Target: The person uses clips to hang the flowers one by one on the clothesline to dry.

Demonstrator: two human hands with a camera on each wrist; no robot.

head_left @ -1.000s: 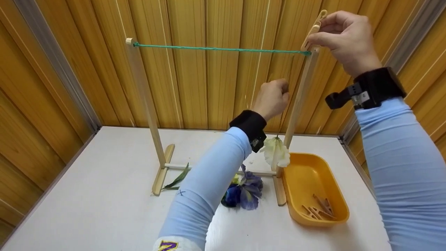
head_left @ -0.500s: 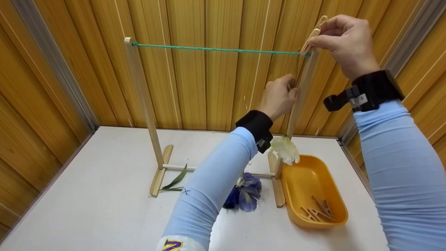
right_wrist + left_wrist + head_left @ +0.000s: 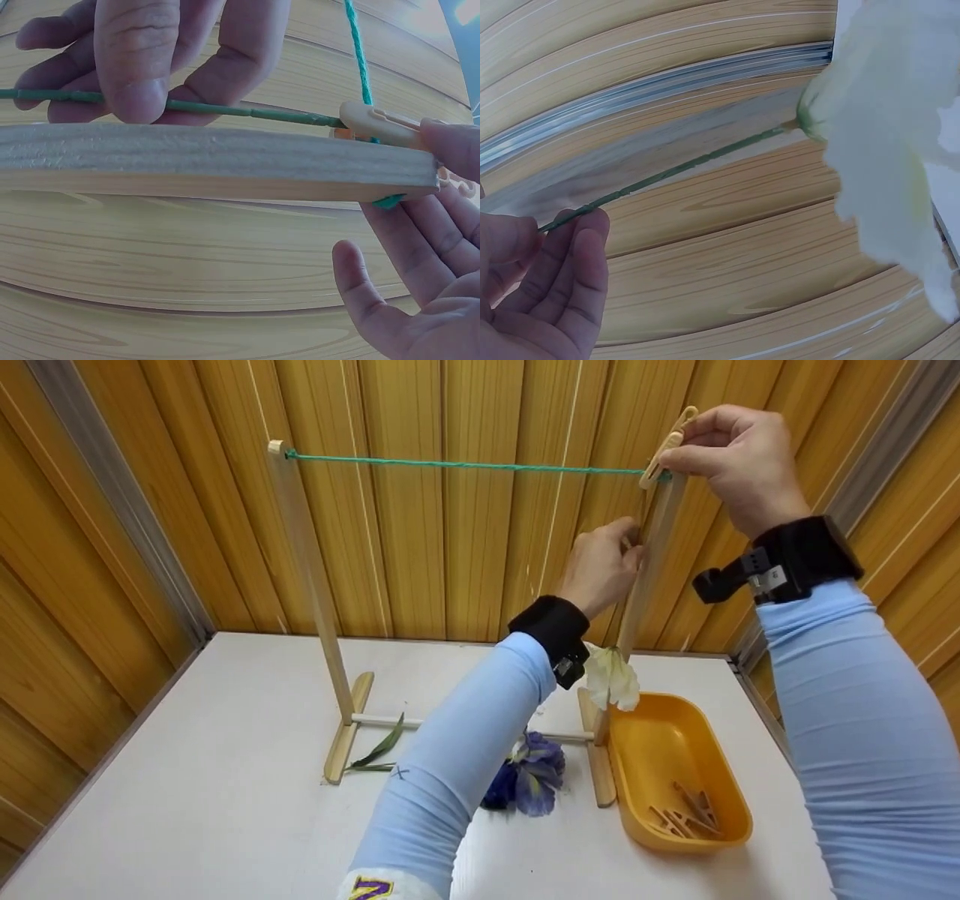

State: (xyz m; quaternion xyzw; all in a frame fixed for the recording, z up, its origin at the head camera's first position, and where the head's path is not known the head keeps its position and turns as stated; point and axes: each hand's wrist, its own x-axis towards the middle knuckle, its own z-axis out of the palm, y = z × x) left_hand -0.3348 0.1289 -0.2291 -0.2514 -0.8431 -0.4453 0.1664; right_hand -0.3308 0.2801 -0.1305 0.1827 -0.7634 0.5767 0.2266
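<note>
A white flower [image 3: 612, 678] hangs head down beside the right post, its green stem [image 3: 667, 171] pinched between thumb and fingers of my left hand [image 3: 604, 566]. My right hand [image 3: 746, 465] pinches a light wooden clothespin [image 3: 661, 459] at the right end of the green string [image 3: 465, 465]. In the right wrist view the clothespin [image 3: 382, 126] lies over the string, and the upper end of the stem [image 3: 292, 116] meets its tip. Whether its jaws grip the stem is hard to tell.
The wooden frame's left post [image 3: 311, 577] stands on the white table [image 3: 187, 780]. A yellow bin [image 3: 660, 742] with several clothespins [image 3: 686, 814] sits at the right foot. Purple and blue flowers [image 3: 536, 780] lie below my left forearm, a green leaf [image 3: 382, 742] near the left foot.
The clothespin in my right hand has come down onto the string's right end. My left hand has moved right and slightly up with the flower, closer to the right post.
</note>
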